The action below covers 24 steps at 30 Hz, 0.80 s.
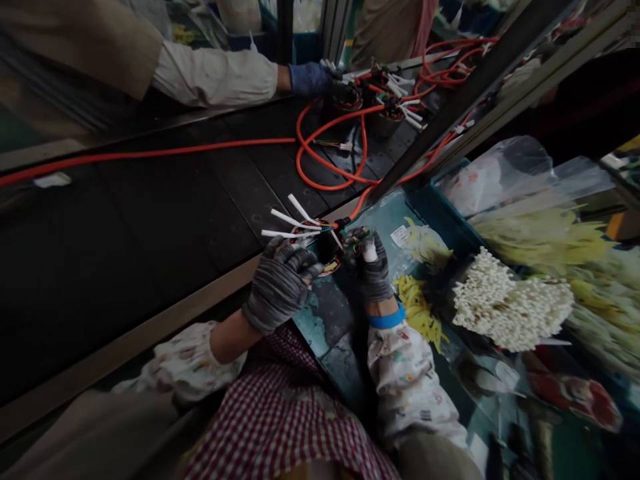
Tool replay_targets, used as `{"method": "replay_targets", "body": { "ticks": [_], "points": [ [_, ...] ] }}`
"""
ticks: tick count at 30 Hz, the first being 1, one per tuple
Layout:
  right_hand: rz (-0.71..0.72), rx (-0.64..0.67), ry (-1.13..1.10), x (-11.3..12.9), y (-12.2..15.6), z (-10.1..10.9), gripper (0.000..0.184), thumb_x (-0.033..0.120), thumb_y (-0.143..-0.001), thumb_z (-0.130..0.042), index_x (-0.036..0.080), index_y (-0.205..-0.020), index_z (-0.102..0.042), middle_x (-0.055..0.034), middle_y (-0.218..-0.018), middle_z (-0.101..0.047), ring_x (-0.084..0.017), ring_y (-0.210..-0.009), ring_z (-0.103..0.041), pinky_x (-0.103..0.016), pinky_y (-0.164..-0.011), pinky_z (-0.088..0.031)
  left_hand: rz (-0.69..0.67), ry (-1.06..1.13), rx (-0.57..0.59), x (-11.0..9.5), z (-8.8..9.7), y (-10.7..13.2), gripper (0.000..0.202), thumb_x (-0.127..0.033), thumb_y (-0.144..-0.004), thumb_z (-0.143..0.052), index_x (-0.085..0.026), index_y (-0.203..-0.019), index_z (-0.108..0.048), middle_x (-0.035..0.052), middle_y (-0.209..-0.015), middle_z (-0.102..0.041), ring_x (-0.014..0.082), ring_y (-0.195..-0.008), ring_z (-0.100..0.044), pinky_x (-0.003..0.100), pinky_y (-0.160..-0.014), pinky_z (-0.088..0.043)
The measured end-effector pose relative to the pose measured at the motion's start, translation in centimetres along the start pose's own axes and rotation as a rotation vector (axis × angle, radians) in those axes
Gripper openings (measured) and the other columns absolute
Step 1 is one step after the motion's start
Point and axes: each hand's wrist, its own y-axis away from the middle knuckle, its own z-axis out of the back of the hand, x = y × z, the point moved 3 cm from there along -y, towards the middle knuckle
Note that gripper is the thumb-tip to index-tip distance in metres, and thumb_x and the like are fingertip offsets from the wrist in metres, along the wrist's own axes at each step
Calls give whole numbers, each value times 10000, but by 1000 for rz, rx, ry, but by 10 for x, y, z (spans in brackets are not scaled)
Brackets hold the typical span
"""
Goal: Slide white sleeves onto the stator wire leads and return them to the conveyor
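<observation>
A round motor stator point(331, 268) with copper windings stands at the near edge of the conveyor. White sleeves point(295, 220) on its wires stick out to the upper left, and an orange cable point(361, 202) joins at its top. My left hand point(280, 283), in a striped grey glove, is curled against the stator's near left side. On the right side, my right hand point(373, 263), gloved too with white wrap on the thumb, pinches thin coloured wires point(356, 239). The wire ends between those fingers are partly hidden.
A black conveyor point(165, 200) carries a looped orange cable point(300, 157) and other stators point(387, 120). Across it reaches a co-worker's blue-gloved hand point(311, 79). To the right lie a bundle of white tubes point(515, 300), yellow sleeves point(420, 310) and plastic bags point(500, 173). A metal post point(450, 100) slants above.
</observation>
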Motion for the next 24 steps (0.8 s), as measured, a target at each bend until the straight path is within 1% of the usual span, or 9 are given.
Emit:
{"method": "replay_targets", "body": {
  "ticks": [3,5,7,9,11,14,18,22,24],
  "points": [
    [-113,-27,-188,17,2,6,491,754,-1037,-589,268,-1014,-657,-53,-948,-767,-224,-823,-732,-369,-769,-666,15,-1,-43,-2,-2,3,235,-224,-967,-658,-293,-1140,-801,87,-1168,-798,332,-1168,-677,574,-1115,-530],
    [-155,76,-224,28,1,10,498,759,-948,-732,264,-976,-686,-46,-946,-786,-229,-848,-735,-378,-803,-663,49,-3,-92,-4,-3,7,202,-272,-980,-706,-294,-1157,-801,87,-1181,-784,320,-1186,-662,539,-1108,-531],
    [-155,224,-217,39,-2,15,470,721,-930,-786,258,-970,-720,-41,-938,-795,-224,-848,-728,-374,-806,-653,69,-12,-129,-5,-5,11,161,-284,-1008,-729,-303,-1152,-798,57,-1131,-790,287,-1171,-671,478,-1078,-542],
    [-89,350,-169,50,-5,18,404,651,-968,-786,250,-989,-744,-33,-928,-796,-209,-841,-724,-355,-797,-640,81,-30,-130,-5,-7,13,139,-248,-1025,-733,-314,-1135,-788,16,-1074,-805,256,-1163,-689,432,-1059,-539],
    [0,422,-96,59,-7,18,319,564,-1013,-772,245,-1013,-760,-29,-930,-797,-198,-839,-725,-342,-797,-633,88,-41,-131,-3,-8,14,126,-236,-1029,-740,-318,-1117,-775,-9,-1040,-817,242,-1182,-704,422,-1068,-527],
    [101,433,72,69,-7,13,223,461,-1059,-738,242,-1056,-779,-45,-975,-801,-208,-873,-733,-368,-853,-637,66,-25,-160,4,-8,15,54,-299,-1030,-755,-325,-1077,-759,-29,-1009,-825,228,-1173,-730,425,-1122,-512],
    [215,429,283,76,-6,2,201,401,-1093,-683,247,-1141,-803,-88,-1070,-789,-246,-953,-735,-401,-904,-642,20,75,-140,17,-8,17,68,-377,-1013,-780,-336,-1051,-743,-40,-1042,-834,220,-1182,-747,438,-1155,-523],
    [206,512,459,74,-7,-9,215,380,-1088,-694,255,-1226,-804,-104,-1102,-770,-263,-967,-732,-388,-880,-641,24,97,-122,22,-9,18,41,-399,-1042,-738,-361,-1052,-725,-68,-1072,-836,222,-1174,-760,481,-1143,-552],
    [189,529,512,73,-6,-12,217,369,-1083,-702,266,-1244,-804,-105,-1113,-768,-267,-967,-732,-384,-869,-642,43,166,-128,21,-8,22,54,-398,-1024,-751,-374,-1065,-725,-72,-1086,-834,224,-1167,-757,497,-1163,-551]
  ]
}}
